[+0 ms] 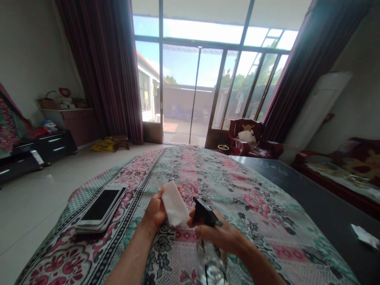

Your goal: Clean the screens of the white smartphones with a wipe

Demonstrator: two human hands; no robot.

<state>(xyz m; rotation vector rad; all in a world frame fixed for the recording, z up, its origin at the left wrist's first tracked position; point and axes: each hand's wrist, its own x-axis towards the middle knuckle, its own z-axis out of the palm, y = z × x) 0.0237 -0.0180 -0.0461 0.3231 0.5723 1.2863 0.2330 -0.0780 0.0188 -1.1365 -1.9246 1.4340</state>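
Cloth, oblong, in curled left fingers — clear spray bottle in curled right fingers

Both of your arms were bare along the whole stretch in view. At the near left, your left forearm was slender and smooth in outline, broadest at the near edge and tapering evenly to a narrow bare wrist. Your left hand was bare as well, its fingers partly hidden. At the near right, your right forearm had a similar slim, tapered shape and ran bare into your right hand, which was also uncovered, with a rounded thumb. Slight blur softened both hands, so you showed nails and creases too faintly to tell.
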